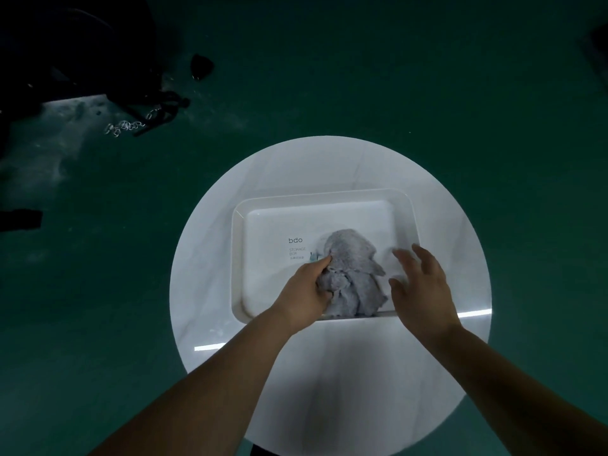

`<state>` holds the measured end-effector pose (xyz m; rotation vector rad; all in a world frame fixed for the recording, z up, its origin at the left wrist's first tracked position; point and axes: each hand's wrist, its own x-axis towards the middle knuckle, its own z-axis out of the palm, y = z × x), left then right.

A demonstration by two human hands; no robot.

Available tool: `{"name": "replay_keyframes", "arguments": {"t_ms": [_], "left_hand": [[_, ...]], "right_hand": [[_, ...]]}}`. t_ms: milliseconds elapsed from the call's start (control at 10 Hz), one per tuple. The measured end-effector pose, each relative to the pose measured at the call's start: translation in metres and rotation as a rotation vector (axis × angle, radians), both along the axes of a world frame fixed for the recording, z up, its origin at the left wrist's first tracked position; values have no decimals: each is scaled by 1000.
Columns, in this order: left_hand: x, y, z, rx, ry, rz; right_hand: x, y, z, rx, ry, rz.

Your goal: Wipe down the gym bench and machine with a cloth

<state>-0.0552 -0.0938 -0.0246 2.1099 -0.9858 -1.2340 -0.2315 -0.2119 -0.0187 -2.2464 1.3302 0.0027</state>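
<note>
The fingers [324, 263] of the left hand [304, 292] are curled into the near left side of the grey cloth [353, 274], bunching a fold of it against the palm. The right hand [422, 283] is just beside the cloth's other edge, fingers spread and relaxed, holding nothing; whether it brushes the fabric I cannot tell.

The cloth sits crumpled in a shallow white box [240, 258], towards its near right part, next to the printed label on the box floor. This looks to me like the very start of the job: picking the cloth up before any wiping. To do it well, I would gather more of the loose fabric into the left hand so no tail drags over the box rim, and let the right hand steady the box or take the far edge so the cloth lifts clear in one piece.

The box rests on a round white table [210, 274] with a glossy top that reflects a strip of light. Around it the floor [427, 77] is dark green and dimly lit. At the far left stands some dark equipment [82, 54], with a short chain [126, 126] lying on the floor near it; it is too dark to say whether this is the bench or the machine.
</note>
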Motion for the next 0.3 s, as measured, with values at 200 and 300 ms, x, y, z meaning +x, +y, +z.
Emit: {"name": "replay_keyframes", "arguments": {"t_ms": [200,300], "left_hand": [[4,10,-2,-27,-110,-2],[11,19,5,23,-325,55]], "right_hand": [[-1,-2,1,-1,22,30],[1,0,8,-19,11,23]]}}
